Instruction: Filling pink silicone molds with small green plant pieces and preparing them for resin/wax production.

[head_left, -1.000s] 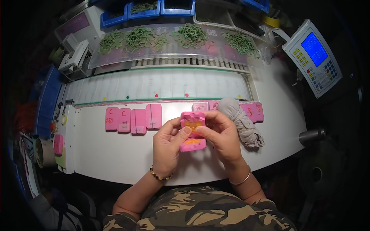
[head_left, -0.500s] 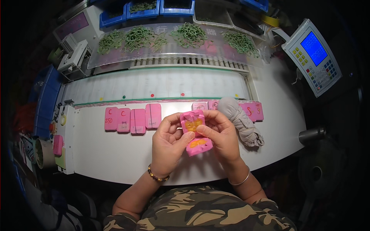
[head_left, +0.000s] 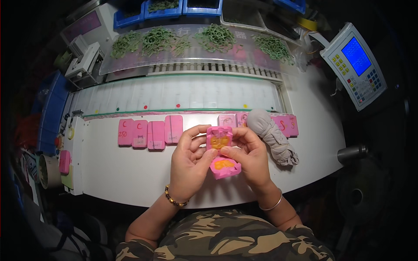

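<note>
Above the front of the white table, I hold a spread-open pink rubber mold (head_left: 226,173) between both hands. Its two halves lie apart, one above the other, each with a yellow-orange patch in its middle. My left hand (head_left: 188,163) closes on its left side, thumb pressed near the fold. On the opposite side, my right hand (head_left: 253,163) grips it, with the thumb tip close to the left one. Just beyond the right hand lies a bundled grey cloth (head_left: 272,137), covering part of a row of pink molds (head_left: 282,126).
Several closed pink molds (head_left: 125,132) line the table's left. Behind them runs a white conveyor (head_left: 174,95) with coloured dots, then a clear sheet bearing heaps of green branching pieces (head_left: 159,41). A control panel (head_left: 357,61) stands right, near a dark cylinder (head_left: 352,152).
The mold's halves show more fully, and the yellow-orange patches are less covered by my thumbs. My right thumb has drawn down toward the fold. The conveyor's dots have shifted left.
</note>
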The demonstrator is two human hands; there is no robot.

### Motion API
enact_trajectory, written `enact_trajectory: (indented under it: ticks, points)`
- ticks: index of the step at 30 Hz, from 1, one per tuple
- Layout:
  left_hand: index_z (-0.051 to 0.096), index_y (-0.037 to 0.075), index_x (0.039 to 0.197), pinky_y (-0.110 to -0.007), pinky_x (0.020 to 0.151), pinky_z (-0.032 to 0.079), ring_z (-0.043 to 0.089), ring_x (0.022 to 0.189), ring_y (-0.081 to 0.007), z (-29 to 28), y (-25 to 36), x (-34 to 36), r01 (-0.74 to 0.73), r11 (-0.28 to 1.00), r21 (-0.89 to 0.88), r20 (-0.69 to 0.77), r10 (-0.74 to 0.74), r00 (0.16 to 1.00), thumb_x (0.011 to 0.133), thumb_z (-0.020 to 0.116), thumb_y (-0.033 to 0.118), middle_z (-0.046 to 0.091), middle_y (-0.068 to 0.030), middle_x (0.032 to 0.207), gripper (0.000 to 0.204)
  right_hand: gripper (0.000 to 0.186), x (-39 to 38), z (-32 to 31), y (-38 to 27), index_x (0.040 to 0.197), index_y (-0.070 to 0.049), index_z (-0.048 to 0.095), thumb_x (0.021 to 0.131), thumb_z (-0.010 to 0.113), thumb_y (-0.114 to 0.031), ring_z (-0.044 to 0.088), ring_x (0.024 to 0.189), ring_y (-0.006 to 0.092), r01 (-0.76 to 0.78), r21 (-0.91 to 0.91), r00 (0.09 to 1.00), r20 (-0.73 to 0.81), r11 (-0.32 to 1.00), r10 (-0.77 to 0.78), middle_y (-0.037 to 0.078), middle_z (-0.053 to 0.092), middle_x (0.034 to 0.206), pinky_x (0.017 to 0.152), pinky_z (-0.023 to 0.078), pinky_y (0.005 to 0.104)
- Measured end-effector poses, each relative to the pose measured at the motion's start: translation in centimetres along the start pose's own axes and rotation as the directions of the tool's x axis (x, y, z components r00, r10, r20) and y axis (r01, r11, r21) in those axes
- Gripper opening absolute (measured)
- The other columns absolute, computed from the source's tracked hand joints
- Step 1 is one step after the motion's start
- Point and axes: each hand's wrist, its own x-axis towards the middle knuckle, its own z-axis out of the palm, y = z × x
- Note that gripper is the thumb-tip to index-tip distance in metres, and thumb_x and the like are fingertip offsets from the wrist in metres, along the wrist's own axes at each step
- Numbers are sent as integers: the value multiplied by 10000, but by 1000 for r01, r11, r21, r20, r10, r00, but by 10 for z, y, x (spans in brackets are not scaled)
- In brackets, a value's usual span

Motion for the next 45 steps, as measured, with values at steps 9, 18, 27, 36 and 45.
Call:
enact_trajectory:
  ticks: [9,18,27,36,45]
  points:
    - [380,-20,1318,-250,819,556,659,1007,-178,-6,8,-4,71,997,36,43,-72,996,884,557,-84,609,-187,1160,473,437,5,-11,-11,1178,7,521,789,708,79,596,964,119,-117,-10,981,156,993,117,87,573,1091,787,544,210]
    - [405,-27,1306,-248,829,550,658,992,-162,-11,13,-2,103,990,92,125,-114,986,884,580,-69,633,-172,1134,459,441,2,-10,0,1157,-1,511,780,732,61,608,955,126,-52,18,992,117,998,50,83,581,1083,755,556,218]
    - [431,-37,1273,-241,836,543,654,986,-146,-15,13,-1,161,985,64,140,-168,976,895,592,-43,642,-151,1112,411,348,4,-13,-6,1182,7,537,867,680,-24,603,999,118,-170,75,974,164,982,156,69,608,1093,875,530,279]
    - [495,-53,1193,-218,806,525,629,947,-96,-16,3,-3,45,994,96,136,-58,989,934,574,6,646,-114,1060,277,263,-2,-6,-8,1132,25,579,878,648,12,591,1001,108,21,-32,993,116,999,-17,63,611,1060,826,548,241]
    - [507,-57,1189,-200,765,509,623,910,-72,-15,-2,-7,61,994,90,64,-67,996,950,558,15,659,-117,1049,255,254,-5,-3,1,1133,28,588,883,634,29,594,984,104,51,9,994,99,999,-52,68,614,1052,807,556,235]
